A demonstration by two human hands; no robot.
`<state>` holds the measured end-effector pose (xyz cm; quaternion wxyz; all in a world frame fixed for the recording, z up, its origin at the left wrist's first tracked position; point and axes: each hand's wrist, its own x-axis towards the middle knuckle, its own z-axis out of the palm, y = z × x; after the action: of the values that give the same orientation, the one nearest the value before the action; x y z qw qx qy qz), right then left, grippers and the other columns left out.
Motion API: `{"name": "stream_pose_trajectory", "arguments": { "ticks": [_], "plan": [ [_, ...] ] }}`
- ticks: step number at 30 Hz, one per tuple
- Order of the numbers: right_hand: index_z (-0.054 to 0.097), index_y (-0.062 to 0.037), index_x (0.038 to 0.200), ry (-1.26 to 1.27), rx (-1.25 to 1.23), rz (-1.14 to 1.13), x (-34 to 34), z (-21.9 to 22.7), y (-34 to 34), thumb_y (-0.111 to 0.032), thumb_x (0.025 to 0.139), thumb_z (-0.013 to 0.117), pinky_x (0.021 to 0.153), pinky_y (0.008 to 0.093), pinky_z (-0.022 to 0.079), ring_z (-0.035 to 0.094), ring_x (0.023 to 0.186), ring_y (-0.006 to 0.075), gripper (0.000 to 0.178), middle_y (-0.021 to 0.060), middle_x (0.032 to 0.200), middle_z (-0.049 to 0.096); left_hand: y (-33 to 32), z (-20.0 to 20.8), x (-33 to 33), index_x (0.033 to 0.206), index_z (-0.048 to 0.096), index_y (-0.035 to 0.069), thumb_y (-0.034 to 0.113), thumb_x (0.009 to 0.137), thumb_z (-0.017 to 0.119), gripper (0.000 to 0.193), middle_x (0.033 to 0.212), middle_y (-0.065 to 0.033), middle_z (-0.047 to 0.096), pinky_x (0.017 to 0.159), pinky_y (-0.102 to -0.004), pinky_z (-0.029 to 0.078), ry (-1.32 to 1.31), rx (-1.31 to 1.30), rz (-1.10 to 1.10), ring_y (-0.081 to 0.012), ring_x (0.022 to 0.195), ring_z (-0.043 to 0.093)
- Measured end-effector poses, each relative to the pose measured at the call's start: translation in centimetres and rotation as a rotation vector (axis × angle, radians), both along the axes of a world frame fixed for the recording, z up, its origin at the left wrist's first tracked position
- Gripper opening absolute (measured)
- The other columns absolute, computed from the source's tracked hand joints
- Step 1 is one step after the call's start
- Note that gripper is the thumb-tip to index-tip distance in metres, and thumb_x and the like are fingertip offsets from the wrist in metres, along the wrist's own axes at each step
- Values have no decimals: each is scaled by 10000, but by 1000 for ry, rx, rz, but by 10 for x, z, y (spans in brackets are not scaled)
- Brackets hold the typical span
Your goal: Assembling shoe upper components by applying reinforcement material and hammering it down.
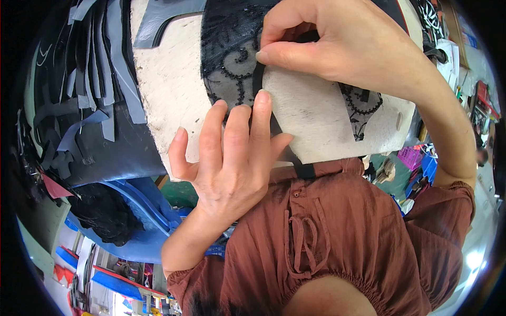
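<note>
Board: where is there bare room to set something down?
Two patches of the board are bare: one between the grey strips and black lace, below the grey piece; one between the black strip and lace tip, below the right hand. It is crowded around the black lace, with the left hand at its lower end.

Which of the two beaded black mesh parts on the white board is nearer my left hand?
The left mesh part, at the fingers of your left hand; the right mesh part lies across bare white board.
</note>
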<state>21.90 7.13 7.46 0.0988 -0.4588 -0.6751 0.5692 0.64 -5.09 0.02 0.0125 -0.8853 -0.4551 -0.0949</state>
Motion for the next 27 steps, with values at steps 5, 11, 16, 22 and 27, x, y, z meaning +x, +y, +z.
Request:
{"name": "stream_pose_trajectory", "arguments": {
  "ticks": [5,11,16,22,27],
  "plan": [
    [686,101,858,-268,-98,130,9,26,7,-131,876,629,639,351,515,667,665,303,240,222,713,666,7,10,8,1295,656,119,524,890,637,573,1145,-4,531,1105,-492,131,28,-54,-54,-192,1157,510],
    [709,91,891,108,3,-262,9,-17,-17,-114,867,658,711,313,543,701,724,252,212,227,804,708,10,10,-1,1329,623,103,512,863,662,621,1182,-19,521,1108,-476,147,79,-74,-33,-193,1188,495],
    [704,87,867,33,28,-137,13,0,-7,-108,865,663,747,307,550,703,745,235,199,210,799,711,19,14,-2,1291,653,114,425,821,737,570,1125,-26,556,1048,-423,288,-21,-112,-58,-201,1113,541],
    [695,88,859,9,143,-123,13,-9,-15,-118,866,664,741,322,549,699,746,247,208,204,776,702,30,14,5,1260,673,108,252,790,771,501,1071,-27,586,941,-389,379,-21,-81,-81,-218,1009,560],
    [712,79,882,-91,249,-206,16,0,-24,-132,871,676,677,308,537,678,690,201,214,166,757,708,37,8,1,1246,679,100,210,786,765,481,1107,-23,607,916,-387,399,-102,-84,-125,-227,982,564]
  ]
}}
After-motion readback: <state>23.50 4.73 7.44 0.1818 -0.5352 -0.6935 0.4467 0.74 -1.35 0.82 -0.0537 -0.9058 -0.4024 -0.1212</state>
